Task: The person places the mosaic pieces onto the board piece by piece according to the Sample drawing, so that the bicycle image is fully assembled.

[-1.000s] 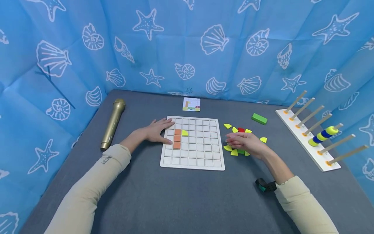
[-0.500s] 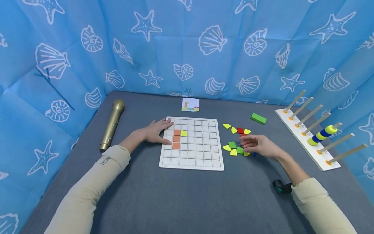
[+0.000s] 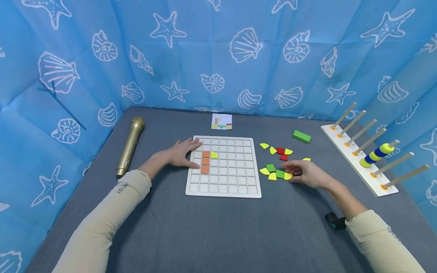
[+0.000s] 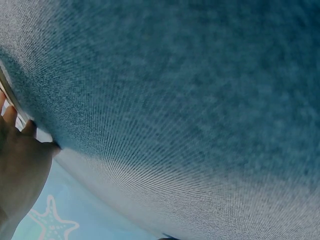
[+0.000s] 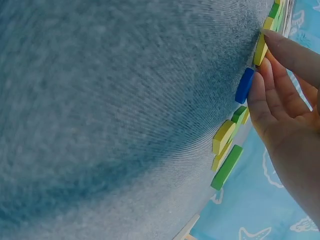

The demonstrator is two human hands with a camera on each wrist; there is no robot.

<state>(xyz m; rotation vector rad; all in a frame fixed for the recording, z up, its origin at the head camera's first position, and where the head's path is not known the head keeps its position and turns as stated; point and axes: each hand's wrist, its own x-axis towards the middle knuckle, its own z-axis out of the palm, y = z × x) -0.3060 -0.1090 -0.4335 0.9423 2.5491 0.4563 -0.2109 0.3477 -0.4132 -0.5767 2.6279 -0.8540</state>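
My left hand [image 3: 182,152] rests with spread fingers on the left edge of a white grid board [image 3: 235,185]. Three orange squares [image 3: 205,161] lie in a column on the board, with a yellow piece [image 3: 214,155] beside the top one. My right hand [image 3: 308,173] hovers low over the loose pieces right of the board, fingers slightly bent. In the right wrist view a fingertip is right at a yellow block [image 5: 261,50], and a blue block [image 5: 244,85] lies beside the fingers; the hand hides it in the head view. Green [image 3: 280,174] and red [image 3: 280,151] pieces lie close by.
A pattern card [image 3: 222,121] lies behind the board. A green block [image 3: 301,136] sits further back right. A white peg rack [image 3: 360,161] with yellow and blue rings [image 3: 379,153] stands far right. A gold microphone [image 3: 130,146] lies at left, and a blue curtain [image 3: 205,57] encloses the table.
My right hand has moved right and slightly toward me across the pieces, uncovering the red and green ones. My left hand has stayed on the board.
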